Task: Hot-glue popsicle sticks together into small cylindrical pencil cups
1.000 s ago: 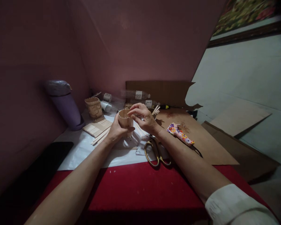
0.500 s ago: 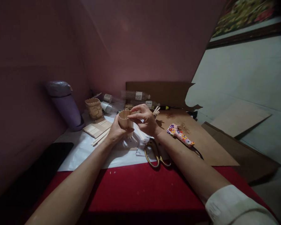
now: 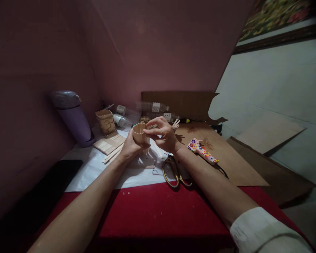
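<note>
My left hand (image 3: 130, 147) is wrapped round a small round cup built from wooden craft sticks (image 3: 140, 133), holding it above the white sheet (image 3: 94, 168). My right hand (image 3: 163, 135) is closed in a pinch at the cup's rim, thumb and forefinger pressed together on its right side. What the pinch holds is too small to make out. Gold-handled scissors (image 3: 175, 173) lie just under my right wrist. A flower-patterned glue gun (image 3: 202, 151) rests on brown cardboard (image 3: 226, 158) to the right.
A flat stack of craft sticks (image 3: 109, 142) and a second stick cup (image 3: 105, 121) lie at the left, beside a purple tumbler (image 3: 72, 117). Plastic bottles (image 3: 152, 107) lie at the back. Red cloth (image 3: 158, 214) covers the near table. A dark flat object (image 3: 42, 193) sits at the left.
My right hand's fingers drew together from a loose hover over the cup into a pinch at its rim. The left hand and cup stayed put.
</note>
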The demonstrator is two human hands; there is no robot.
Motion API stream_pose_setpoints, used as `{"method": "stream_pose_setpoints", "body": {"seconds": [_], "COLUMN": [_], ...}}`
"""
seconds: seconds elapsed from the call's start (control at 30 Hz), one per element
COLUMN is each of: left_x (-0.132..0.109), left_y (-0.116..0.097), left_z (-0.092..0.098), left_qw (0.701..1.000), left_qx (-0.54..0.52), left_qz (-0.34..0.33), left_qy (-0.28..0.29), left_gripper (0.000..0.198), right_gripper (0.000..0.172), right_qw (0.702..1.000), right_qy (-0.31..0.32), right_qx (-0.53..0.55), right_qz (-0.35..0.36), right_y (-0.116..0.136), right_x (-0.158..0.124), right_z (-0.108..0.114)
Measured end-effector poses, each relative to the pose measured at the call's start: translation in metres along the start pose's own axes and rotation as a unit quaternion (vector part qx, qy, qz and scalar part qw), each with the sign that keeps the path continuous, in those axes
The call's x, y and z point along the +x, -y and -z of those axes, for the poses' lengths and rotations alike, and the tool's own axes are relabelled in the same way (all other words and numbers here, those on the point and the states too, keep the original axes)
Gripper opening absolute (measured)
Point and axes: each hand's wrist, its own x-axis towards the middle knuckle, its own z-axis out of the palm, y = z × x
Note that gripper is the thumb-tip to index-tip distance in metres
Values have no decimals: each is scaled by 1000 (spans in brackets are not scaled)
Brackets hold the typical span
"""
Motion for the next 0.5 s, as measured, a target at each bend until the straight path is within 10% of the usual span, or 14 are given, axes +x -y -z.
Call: {"method": "stream_pose_setpoints", "body": {"seconds": [0.5], "left_x": [0], "left_y": [3], "left_z": [1], "left_qw": [1000], "left_qx": [-12], "left_qz": [1], "left_qy": [11], "left_gripper": [79], "right_gripper": [16], "right_qw": [1000], "right_qy": [1], "right_qx": [-3], "right_qz": [-1], "right_y": [1], "right_x": [1], "right_z": [0]}}
